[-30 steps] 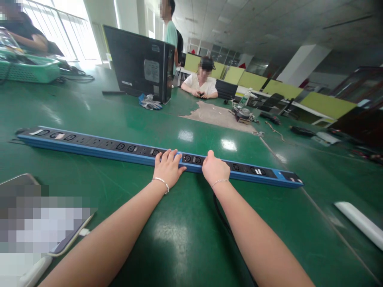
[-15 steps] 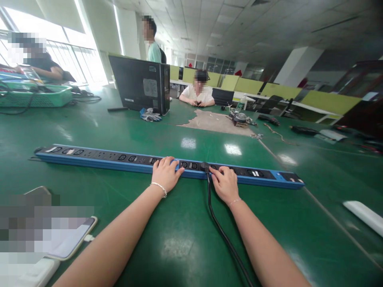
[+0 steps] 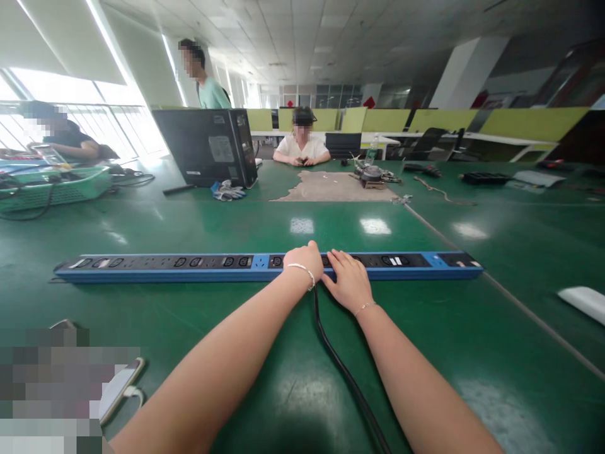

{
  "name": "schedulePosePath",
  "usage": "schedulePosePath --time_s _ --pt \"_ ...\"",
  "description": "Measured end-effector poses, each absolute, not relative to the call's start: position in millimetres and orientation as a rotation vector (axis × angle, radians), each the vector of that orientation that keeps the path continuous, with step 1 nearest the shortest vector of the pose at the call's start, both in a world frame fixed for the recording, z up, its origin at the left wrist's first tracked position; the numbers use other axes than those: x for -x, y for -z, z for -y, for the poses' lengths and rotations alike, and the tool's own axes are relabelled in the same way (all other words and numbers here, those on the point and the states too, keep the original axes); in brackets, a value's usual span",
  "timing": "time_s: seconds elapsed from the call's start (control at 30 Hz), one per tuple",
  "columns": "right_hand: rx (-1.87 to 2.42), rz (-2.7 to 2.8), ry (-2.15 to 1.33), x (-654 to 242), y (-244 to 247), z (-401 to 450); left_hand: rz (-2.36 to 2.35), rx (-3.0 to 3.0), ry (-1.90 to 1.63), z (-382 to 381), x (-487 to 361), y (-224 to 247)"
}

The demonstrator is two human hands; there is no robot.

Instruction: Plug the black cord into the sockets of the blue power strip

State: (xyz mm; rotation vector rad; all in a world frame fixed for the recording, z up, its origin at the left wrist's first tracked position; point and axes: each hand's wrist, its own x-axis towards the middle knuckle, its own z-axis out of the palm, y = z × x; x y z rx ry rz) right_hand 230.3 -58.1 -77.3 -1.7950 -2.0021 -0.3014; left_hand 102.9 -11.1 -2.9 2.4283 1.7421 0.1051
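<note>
A long blue and black power strip (image 3: 170,275) lies across the green table, its sockets facing up. Near its middle, my left hand (image 3: 304,263) is closed over the spot where a black cable (image 3: 335,356) meets the strip; the plug itself is hidden under the fingers. Just to the right, my right hand (image 3: 348,280) rests on the strip with its fingers stretched out and spread. From the hands the cable runs down toward the table's near edge.
A computer case (image 3: 208,148) stands at the back left, with gloves (image 3: 229,190) beside it. The green basket (image 3: 70,189) is at far left, a phone (image 3: 118,388) at lower left. Across the table sits a person (image 3: 302,148). A white object (image 3: 583,302) lies at right.
My left hand has moved right along the strip and closed over the plug. My right hand has come off the plug and opened onto the strip. The camera view has levelled.
</note>
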Motion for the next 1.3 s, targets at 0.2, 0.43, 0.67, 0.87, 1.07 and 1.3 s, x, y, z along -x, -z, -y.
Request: schedulePosePath --time_s 0.2,0.43,0.67,0.87,1.07,1.3 --pt "1.814 1.969 0.273 -228.7 71.0 58.6 -1.786 -2.449 -0.105 5.8 -106.6 2.9" --pt "1.829 1.958 0.3 -225.8 75.3 57.1 -1.799 -2.464 -0.092 12.4 -111.7 3.0" --pt "1.843 1.961 0.291 -225.7 74.9 56.9 -1.819 -2.437 -0.041 0.8 -107.5 2.3" --pt "1.829 1.95 0.267 -226.7 74.1 57.1 -1.826 -2.452 -0.038 2.2 -105.0 0.7" --pt "1.821 1.955 0.255 -226.8 74.1 57.7 -1.85 -2.441 -0.02 7.3 -104.6 -4.5" --pt "1.834 1.949 0.231 -226.6 73.1 57.5 -1.857 -2.491 -0.102 11.2 -100.5 0.3"
